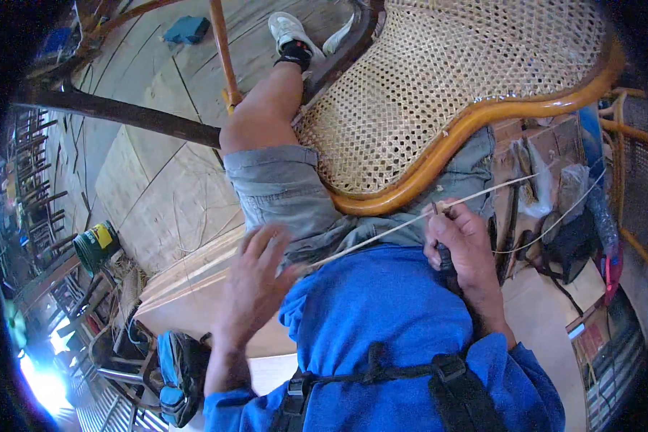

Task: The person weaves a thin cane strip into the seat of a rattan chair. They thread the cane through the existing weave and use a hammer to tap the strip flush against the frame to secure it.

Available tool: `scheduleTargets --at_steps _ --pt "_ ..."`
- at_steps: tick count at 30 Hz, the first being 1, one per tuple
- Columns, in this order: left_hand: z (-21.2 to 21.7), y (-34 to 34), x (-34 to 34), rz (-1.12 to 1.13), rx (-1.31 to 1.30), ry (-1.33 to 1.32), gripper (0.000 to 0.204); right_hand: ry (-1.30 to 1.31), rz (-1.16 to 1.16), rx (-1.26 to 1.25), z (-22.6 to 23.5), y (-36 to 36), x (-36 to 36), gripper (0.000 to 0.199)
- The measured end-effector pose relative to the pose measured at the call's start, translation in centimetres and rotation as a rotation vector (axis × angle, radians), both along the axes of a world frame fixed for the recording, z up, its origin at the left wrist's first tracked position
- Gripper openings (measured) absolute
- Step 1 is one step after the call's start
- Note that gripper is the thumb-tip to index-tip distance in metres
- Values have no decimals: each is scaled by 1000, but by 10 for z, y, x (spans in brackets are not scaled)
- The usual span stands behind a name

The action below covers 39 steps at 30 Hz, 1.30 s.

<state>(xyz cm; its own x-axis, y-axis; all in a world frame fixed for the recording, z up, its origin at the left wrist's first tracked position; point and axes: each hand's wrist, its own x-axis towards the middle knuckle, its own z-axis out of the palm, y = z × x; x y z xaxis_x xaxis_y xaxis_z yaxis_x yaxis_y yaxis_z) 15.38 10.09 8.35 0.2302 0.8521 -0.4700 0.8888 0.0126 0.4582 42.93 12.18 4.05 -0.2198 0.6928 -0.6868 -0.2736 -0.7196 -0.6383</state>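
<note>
A thin pale cane strand (381, 234) runs below the woven chair's (439, 93) curved glossy wooden rim — the right hand (459, 245) grips it with a dark-handled tool; the left hand (255, 277), fingers spread, rests at the strand's near end.

1. A floor of pale, worn plywood sheets (162, 191) carries the scene, its seams running between the boards.
2. A green plastic bucket with a yellow label (97, 245) stands on it as landmark.
3. Far beyond the bucket lies a flat blue pad (187, 29).
4. Right of that pad, a white sneaker (289, 30) is planted.
</note>
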Motion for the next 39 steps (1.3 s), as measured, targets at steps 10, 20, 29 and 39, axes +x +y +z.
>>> scheduleTargets --at_steps 10,20,29,39 --pt "-28 22 84 309 -333 -533 18 -54 -157 101 -1 0 13 20" --pt "-30 14 94 219 -94 -643 12 51 136 33 1 -8 -5 26" --pt "-15 -19 30 172 -216 -535 10 126 171 -21 -6 -10 -6 20" --pt "10 -47 -46 285 -243 -303 9 86 -6 -83 -2 -3 6 19"
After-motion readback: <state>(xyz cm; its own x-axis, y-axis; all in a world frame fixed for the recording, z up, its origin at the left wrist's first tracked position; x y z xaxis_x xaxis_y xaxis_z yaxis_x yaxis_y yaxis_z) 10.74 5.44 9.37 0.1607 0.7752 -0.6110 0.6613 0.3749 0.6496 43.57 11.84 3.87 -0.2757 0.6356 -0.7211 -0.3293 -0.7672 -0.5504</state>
